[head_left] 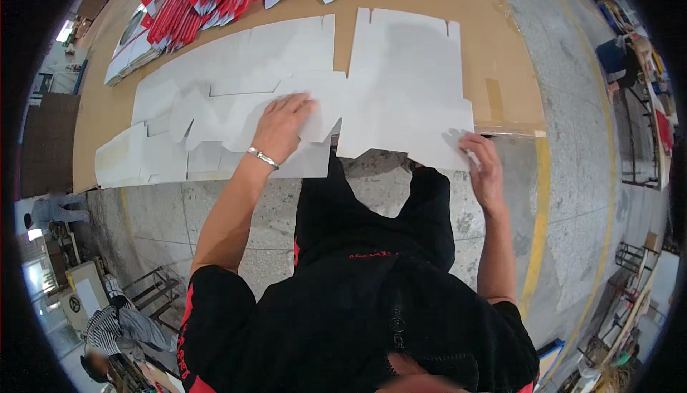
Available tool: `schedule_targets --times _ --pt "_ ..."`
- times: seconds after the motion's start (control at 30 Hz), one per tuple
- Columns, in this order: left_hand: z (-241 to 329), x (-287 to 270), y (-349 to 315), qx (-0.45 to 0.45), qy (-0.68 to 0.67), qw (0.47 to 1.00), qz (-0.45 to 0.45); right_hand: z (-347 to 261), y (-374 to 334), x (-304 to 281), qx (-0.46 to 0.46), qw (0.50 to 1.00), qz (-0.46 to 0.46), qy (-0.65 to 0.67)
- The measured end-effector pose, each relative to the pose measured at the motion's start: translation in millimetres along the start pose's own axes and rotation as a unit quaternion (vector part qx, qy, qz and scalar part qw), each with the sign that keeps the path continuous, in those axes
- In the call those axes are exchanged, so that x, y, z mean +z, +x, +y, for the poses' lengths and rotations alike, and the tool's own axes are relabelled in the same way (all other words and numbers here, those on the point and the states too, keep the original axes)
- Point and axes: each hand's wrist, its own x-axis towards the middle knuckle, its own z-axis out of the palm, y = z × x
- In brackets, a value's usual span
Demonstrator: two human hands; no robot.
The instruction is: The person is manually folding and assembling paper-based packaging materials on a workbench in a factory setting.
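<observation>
Stretching left to right along the near edge of the brown table (504, 57), the white die-cut cardboard (404, 71) is laid beneath both hands. Its middle is covered by the left hand (284, 123), spread flat, nothing grasped. Its near right corner is met by the right hand (485, 168), fingers loosely bent; whether it is pinched cannot be told.

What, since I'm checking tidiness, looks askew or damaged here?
The red-and-white pile at the table's far left is splayed at uneven angles, so it looks messy. The white cardboard overhangs the near edge; its notches look cut, not torn. No spill shows.
</observation>
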Motion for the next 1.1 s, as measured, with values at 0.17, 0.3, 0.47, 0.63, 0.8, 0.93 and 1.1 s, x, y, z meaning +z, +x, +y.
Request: schedule_targets --times 0.17,0.3,0.47,0.63,0.8,0.93,1.1 --pt "-18.2 2.3 16.1 -0.003 0.024 0.999 0.031 36.4 16.6 27.6 -0.072 0.994 0.002 0.082" --pt "25.2 -62.2 25.2 0.024 0.082 0.962 0.259 -11.5 40.3 -18.0 -0.105 0.984 0.145 0.027" --pt "57.6 14.3 29.2 0.041 0.016 0.979 0.198 40.3 1.8 -38.0 -0.046 0.99 0.129 -0.032" --pt "54.7 31.9 42.4 0.04 -0.137 0.99 -0.014 75.8 -26.0 -37.9 0.0 0.998 0.013 -0.066" --pt "33.3 46.9 59.8 -0.14 -0.401 0.905 0.021 94.4 -6.9 -24.0 0.013 0.997 0.039 -0.065" --pt "63.2 57.4 68.2 -0.114 -0.098 0.978 0.143 99.9 -7.0 -17.0 0.036 0.996 0.068 -0.047" --pt "94.7 64.3 71.4 0.123 -0.249 0.958 0.067 93.5 10.1 -17.1 0.088 0.987 0.12 -0.056"
